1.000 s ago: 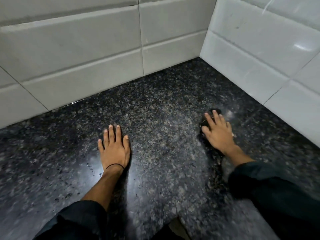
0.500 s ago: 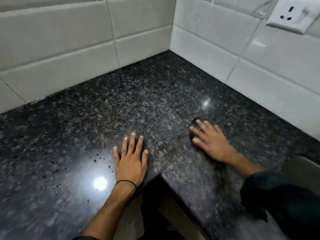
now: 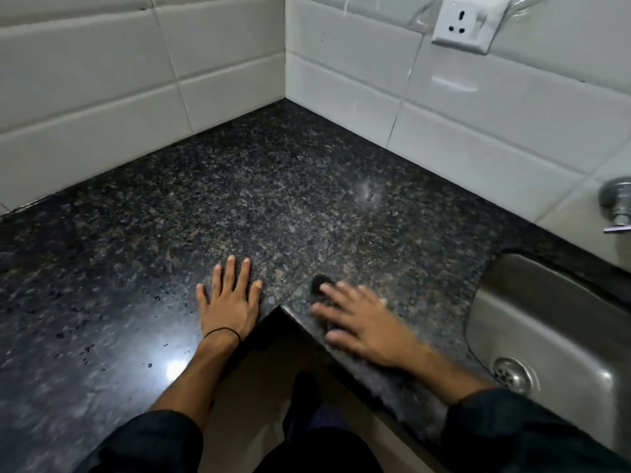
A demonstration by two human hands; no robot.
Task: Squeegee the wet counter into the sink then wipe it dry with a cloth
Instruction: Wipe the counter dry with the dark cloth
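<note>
The dark speckled granite counter wraps around an inner corner. My left hand lies flat on it with fingers apart, holding nothing, a thin black band at the wrist. My right hand, blurred by motion, presses flat near the counter's front edge on a small dark object that peeks out past the fingertips. Whether that is a cloth or a squeegee I cannot tell. The steel sink with its drain sits just right of my right hand. Water droplets dot the counter on the left.
White tiled walls meet at the back corner. A wall socket is at the upper right and a metal tap sticks out above the sink. A small wet smear shows near the right wall. My dark trousers and the floor are below the counter's edge.
My right hand has slid with the dark object from near the right wall toward the front edge. The view has swung right, bringing the sink, tap and socket in. My left hand stays flat.
</note>
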